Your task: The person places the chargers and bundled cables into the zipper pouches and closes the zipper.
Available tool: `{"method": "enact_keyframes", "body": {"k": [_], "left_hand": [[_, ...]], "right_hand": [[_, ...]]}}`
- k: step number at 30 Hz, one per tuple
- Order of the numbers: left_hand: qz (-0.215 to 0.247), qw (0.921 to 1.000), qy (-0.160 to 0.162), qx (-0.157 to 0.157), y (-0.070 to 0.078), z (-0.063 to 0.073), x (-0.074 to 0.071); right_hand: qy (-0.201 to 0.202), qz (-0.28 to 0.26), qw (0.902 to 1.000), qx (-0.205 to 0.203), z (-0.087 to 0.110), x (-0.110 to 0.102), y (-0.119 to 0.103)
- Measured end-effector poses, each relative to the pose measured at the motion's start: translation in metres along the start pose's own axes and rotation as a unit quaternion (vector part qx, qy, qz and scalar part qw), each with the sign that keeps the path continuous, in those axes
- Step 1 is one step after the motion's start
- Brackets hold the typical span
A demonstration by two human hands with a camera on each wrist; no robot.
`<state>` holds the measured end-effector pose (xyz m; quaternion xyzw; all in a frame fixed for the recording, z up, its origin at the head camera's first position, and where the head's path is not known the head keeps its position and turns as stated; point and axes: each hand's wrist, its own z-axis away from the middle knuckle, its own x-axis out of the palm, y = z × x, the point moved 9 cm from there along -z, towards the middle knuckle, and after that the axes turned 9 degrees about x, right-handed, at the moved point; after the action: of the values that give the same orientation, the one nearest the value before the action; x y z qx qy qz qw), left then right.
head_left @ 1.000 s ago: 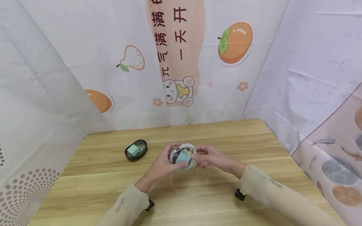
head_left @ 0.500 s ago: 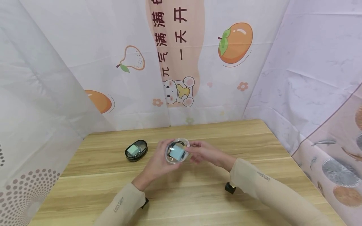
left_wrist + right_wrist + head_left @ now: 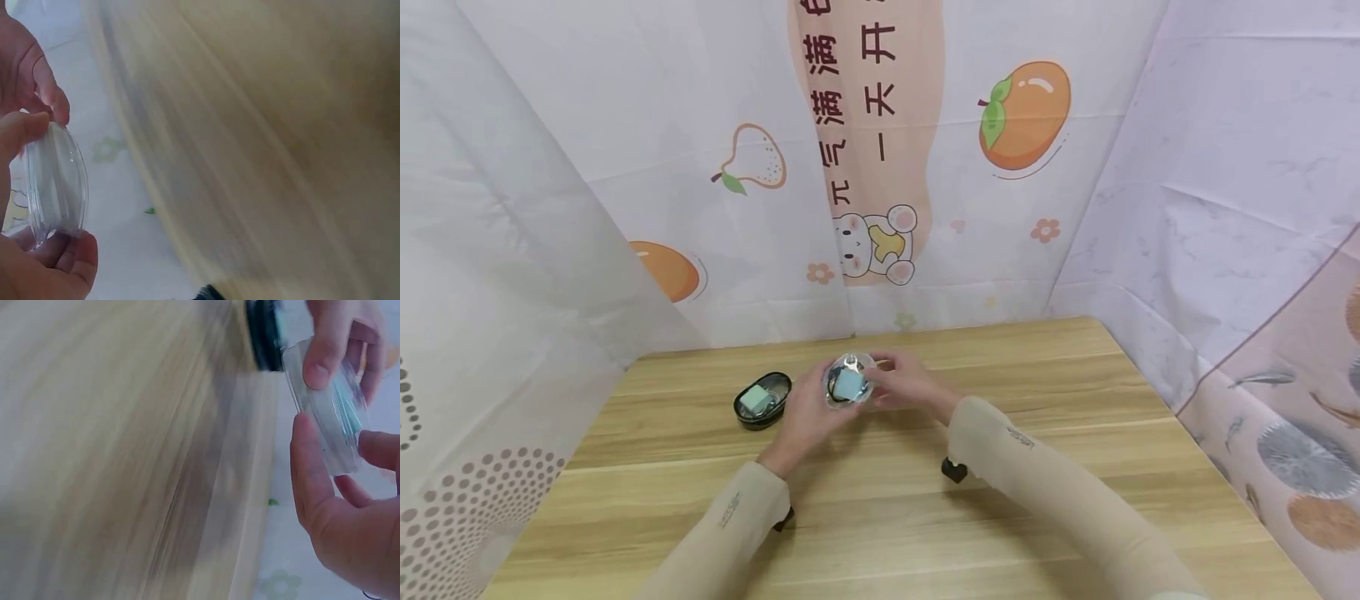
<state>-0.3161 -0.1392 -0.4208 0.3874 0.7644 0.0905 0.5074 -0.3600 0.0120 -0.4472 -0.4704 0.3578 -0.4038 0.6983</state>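
Observation:
A clear, rounded plastic case (image 3: 852, 362) is held up over the far part of the table. Inside it show a light blue block (image 3: 850, 385) and a dark coiled cable. My left hand (image 3: 810, 414) grips the case from the left, thumb on one edge and fingers (image 3: 78, 259) on the other. From the right, my right hand (image 3: 904, 382) holds the same case between thumb and fingers (image 3: 306, 450). Just left of my left hand, a black-rimmed oval case (image 3: 763, 402) with a clear top lies on the table, a pale green block and a cable inside.
The wood-grain table (image 3: 880, 517) ends at a printed cloth backdrop (image 3: 955, 292) behind the hands. More cloth hangs along the left and right sides. A dark wrist-camera mount (image 3: 954, 470) sits under the right sleeve.
Both hands have carried the clear case away from me and leftward, toward the black-rimmed case. The clear case has turned so its blue block faces up more plainly. The black-rimmed case has stayed put.

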Motion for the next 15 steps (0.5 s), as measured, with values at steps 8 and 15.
{"method": "enact_keyframes", "body": {"k": [8, 15], "left_hand": [[-0.013, 0.9978, -0.031, -0.057, -0.035, -0.010, 0.018], [-0.021, 0.9946, -0.077, -0.066, -0.050, -0.013, 0.026]], "right_hand": [[0.074, 0.142, 0.9861, -0.046, -0.023, 0.003, -0.008], [0.100, 0.257, 0.9588, -0.070, -0.039, 0.012, -0.005]]}}
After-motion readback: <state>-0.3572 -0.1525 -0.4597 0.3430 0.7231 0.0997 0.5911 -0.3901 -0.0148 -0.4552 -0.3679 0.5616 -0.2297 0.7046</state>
